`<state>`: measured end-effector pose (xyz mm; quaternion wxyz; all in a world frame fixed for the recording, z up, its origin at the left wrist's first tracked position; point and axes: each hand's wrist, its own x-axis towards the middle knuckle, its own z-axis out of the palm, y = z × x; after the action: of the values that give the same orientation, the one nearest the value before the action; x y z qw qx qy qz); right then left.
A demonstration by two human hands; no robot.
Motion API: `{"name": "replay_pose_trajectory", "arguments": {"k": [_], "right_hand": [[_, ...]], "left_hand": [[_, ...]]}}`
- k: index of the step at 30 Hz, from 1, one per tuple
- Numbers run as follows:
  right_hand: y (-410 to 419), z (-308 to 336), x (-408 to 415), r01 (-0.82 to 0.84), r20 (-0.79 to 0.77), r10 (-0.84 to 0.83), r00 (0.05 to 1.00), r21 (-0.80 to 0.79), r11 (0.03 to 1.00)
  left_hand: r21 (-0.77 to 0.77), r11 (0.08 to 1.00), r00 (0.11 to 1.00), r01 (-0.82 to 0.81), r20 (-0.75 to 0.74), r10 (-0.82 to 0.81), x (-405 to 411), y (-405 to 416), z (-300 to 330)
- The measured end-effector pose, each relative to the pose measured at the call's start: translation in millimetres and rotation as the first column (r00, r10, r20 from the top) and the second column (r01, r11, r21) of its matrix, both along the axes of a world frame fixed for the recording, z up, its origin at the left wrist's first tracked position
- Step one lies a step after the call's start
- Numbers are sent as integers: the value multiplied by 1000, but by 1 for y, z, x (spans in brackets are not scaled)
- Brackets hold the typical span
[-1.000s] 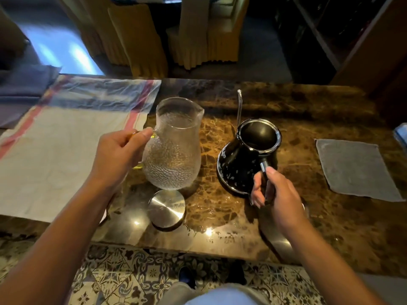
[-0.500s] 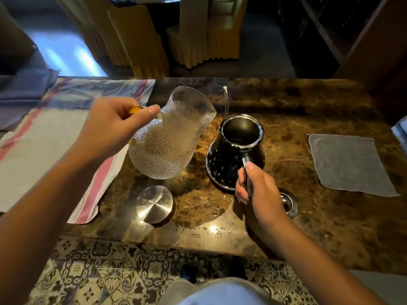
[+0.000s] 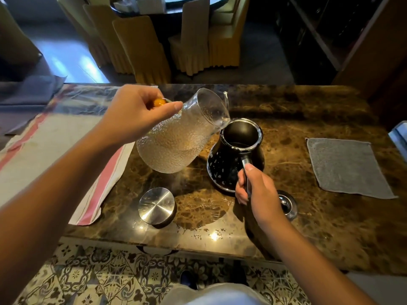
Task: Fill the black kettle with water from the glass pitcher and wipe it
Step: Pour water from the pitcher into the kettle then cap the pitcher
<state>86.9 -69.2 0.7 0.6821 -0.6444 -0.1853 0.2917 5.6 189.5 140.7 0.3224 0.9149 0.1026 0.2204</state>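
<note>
On the marble desk (image 3: 308, 227), the glass pitcher (image 3: 176, 142) has gone from standing upright a second ago to lifted and tipped steeply, its lip now just over the open mouth of the black kettle (image 3: 233, 157). Pouring looks about to begin; no stream is visible yet. The left hand (image 3: 136, 113) is closed around the pitcher's handle; the right hand (image 3: 257, 190) grips the kettle's handle, steadying it on the desk. Water pools toward the pitcher's neck. The kettle's inside looks dark, its level unclear. A grey cloth (image 3: 345, 168) lies well apart, unused.
</note>
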Motion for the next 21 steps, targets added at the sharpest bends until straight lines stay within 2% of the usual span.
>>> {"name": "replay_pose_trajectory", "arguments": {"k": [16, 21], "right_hand": [[2, 0, 0, 15, 15, -15, 1000, -9, 1000], [0, -1, -1, 18, 23, -17, 1000, -22, 1000]], "left_hand": [[181, 975, 980, 131, -171, -101, 19, 0, 18], [207, 969, 979, 134, -177, -97, 24, 0, 24]]}}
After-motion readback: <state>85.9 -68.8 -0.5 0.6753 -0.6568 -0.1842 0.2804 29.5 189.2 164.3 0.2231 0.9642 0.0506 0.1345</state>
